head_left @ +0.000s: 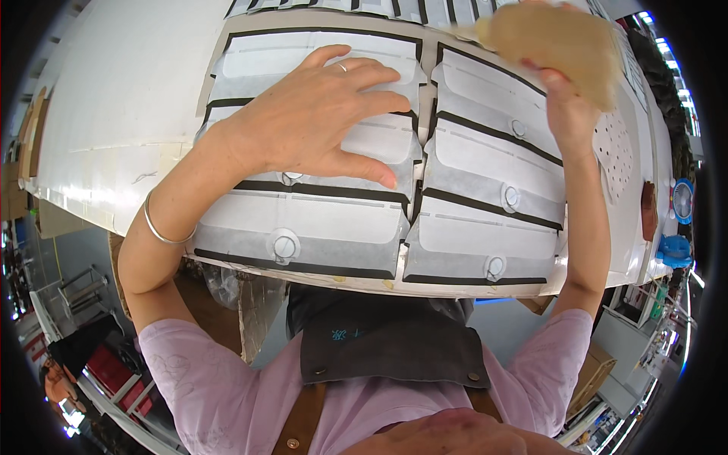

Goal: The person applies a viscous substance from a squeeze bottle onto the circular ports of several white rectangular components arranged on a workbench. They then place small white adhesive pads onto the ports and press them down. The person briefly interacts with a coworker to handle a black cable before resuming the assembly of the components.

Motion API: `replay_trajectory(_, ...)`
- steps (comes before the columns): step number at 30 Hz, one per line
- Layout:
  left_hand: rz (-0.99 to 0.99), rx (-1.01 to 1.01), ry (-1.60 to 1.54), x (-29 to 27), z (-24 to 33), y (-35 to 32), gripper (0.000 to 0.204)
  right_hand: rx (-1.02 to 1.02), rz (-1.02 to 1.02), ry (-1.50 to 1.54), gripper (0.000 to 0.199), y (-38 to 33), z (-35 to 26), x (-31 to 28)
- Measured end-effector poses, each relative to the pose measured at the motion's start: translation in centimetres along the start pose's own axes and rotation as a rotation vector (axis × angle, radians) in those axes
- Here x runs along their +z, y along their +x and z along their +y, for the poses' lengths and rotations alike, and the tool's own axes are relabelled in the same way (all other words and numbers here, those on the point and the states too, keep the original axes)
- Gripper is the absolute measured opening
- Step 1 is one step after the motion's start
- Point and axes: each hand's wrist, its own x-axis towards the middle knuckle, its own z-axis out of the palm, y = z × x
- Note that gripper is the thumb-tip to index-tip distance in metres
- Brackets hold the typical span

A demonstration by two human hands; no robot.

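My left hand spreads its fingers over the left column of white flat panels, with nothing in its grip. Its fingertips lie on or just above a panel; I cannot tell which. At the upper right my right hand is closed around a yellowish squeeze bottle, smeared by motion, whose narrow tip points left. Beneath both hands lie several white panels with black edges, such as the near left panel and the near right panel. Most show a round white button near the lower edge.
More black-edged pieces line the far side of the white table. On the right are a sheet with small holes, a dark red block and a blue object. A cardboard box stands below the table's front edge.
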Motion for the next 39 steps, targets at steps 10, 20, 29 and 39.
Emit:
replay_trajectory(10, 0.026, -0.002, 0.023, 0.1, 0.4, -0.1, 0.077, -0.091, 0.406, 0.422, 0.038, 1.1, -2.5, -4.3)
replay_trajectory(20, 0.110, 0.066, 0.003, 0.5, 1.9, 2.3, 0.073, 0.213, 0.155, 0.441, 0.048, -4.2, -0.5, -0.7)
replay_trajectory(29, 0.104, 0.056, 0.046, 1.4, 1.9, 3.4, 0.077, 0.293, 0.077, 0.304, 0.041, -3.8, -0.1, -0.5)
replay_trajectory(39, 0.099, 0.055, 0.044, 1.3, 2.2, 3.4, 0.082, 0.257, 0.048, 0.211, 0.036, -3.2, 0.3, -0.3)
